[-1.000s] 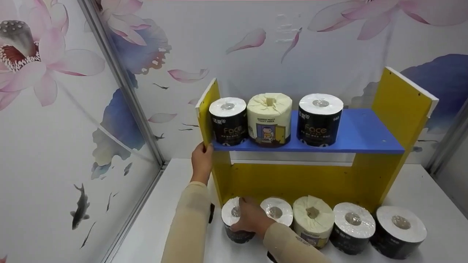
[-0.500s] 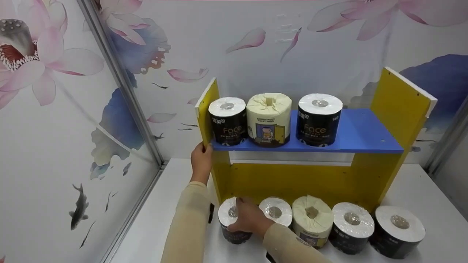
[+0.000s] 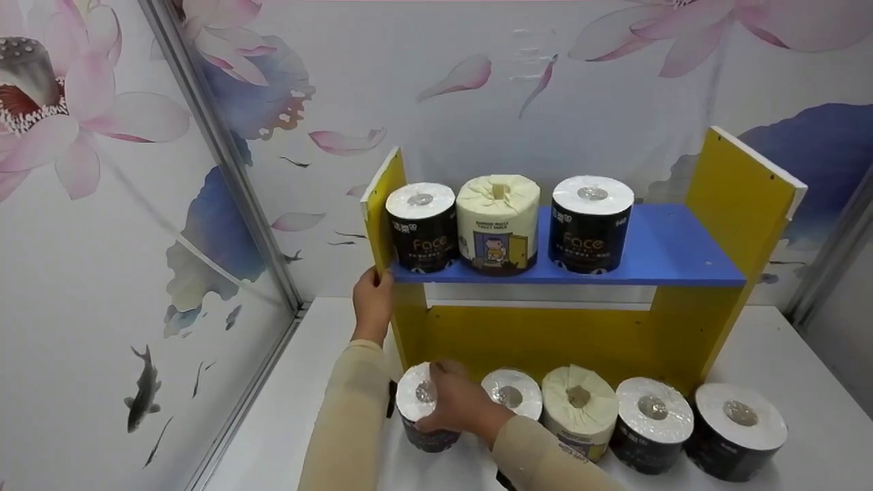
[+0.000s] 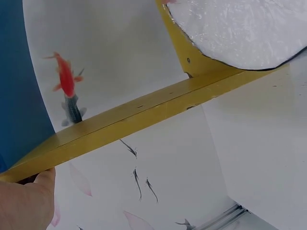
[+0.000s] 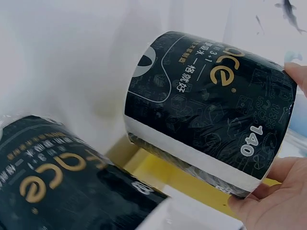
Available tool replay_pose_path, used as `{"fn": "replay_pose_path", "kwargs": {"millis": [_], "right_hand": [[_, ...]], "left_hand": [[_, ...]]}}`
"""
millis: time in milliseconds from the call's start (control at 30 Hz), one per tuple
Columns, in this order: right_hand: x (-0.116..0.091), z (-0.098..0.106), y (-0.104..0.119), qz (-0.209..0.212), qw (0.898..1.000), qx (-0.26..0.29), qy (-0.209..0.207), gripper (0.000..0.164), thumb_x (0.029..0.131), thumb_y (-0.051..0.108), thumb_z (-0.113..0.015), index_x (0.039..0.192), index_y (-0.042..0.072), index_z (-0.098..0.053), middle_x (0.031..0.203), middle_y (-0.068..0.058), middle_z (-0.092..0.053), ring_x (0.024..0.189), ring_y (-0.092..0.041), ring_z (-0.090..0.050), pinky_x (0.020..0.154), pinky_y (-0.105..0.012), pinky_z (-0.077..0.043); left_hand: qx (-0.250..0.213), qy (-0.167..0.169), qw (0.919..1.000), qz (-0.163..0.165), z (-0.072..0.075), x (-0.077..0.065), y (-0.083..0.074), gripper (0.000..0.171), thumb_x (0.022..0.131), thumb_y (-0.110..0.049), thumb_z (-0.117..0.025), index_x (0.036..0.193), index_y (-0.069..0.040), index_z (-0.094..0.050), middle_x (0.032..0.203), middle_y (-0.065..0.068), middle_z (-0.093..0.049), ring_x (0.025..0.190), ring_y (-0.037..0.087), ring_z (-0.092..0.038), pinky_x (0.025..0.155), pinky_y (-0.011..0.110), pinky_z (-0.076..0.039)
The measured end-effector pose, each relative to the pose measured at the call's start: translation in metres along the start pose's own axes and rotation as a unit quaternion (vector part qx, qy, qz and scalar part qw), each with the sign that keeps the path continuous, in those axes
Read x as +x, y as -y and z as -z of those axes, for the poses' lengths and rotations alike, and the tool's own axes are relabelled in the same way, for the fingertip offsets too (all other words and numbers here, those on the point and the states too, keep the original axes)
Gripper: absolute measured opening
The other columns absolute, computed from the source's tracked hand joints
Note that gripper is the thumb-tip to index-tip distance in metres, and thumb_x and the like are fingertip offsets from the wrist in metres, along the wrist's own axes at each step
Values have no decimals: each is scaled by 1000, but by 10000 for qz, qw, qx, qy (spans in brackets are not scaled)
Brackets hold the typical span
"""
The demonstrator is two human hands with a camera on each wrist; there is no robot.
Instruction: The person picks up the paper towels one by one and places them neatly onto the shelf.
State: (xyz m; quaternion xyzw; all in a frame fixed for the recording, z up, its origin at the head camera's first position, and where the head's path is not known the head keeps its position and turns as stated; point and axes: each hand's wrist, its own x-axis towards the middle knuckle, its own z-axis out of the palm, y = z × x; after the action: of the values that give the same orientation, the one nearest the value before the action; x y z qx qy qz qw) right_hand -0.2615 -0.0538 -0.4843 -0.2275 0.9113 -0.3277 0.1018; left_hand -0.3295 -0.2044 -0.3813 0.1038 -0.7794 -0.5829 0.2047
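My left hand [image 3: 373,305] grips the left yellow side panel [image 3: 377,215] of a shelf unit at the height of its blue board [image 3: 672,245]. In the left wrist view the thumb shows below the panel's edge. My right hand [image 3: 465,401] grips a black-wrapped toilet roll [image 3: 430,440] near the top, in front of the unit's lower left. The right wrist view shows this roll tilted, close above the table, with fingers around its white end. A second black-wrapped toilet roll [image 3: 511,392] stands just right of the hand and is partly hidden by it.
On the blue board stand two black-wrapped rolls [image 3: 421,239] [image 3: 588,235] and a cream-wrapped roll [image 3: 498,225]. Along the table [image 3: 273,423] to the right are another cream roll [image 3: 580,402] and two black ones [image 3: 655,416] [image 3: 738,429]. Printed wall panels [image 3: 464,129] enclose the back and sides.
My right hand has carried the black-wrapped toilet roll a little to the left, away from the roll beside it. The left hand keeps its grip on the side panel.
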Motion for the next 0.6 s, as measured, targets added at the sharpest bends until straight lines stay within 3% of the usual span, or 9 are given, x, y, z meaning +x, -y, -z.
{"fn": "replay_pose_path", "kwargs": {"millis": [233, 600], "right_hand": [[-9, 10, 10, 477, 9984, -176, -245, 107, 62, 37, -88, 144, -9, -36, 149, -24, -31, 134, -36, -35, 104, -43, -40], [-20, 28, 17, 892, 9938, -412, -512, 106, 61, 38, -88, 143, -9, -38, 147, -23, -34, 133, -35, -38, 103, -42, -41]], "left_hand": [[-50, -29, 10000, -30, 1, -1, 0, 32, 98, -18, -49, 119, 4, -60, 100, 15, -60, 87, 24, -50, 78, 36, -42], [-41, 21, 9999, -123, 1, -1, -1, 34, 98, -17, -49, 120, 6, -60, 99, 17, -60, 87, 24, -49, 78, 36, -42]]}}
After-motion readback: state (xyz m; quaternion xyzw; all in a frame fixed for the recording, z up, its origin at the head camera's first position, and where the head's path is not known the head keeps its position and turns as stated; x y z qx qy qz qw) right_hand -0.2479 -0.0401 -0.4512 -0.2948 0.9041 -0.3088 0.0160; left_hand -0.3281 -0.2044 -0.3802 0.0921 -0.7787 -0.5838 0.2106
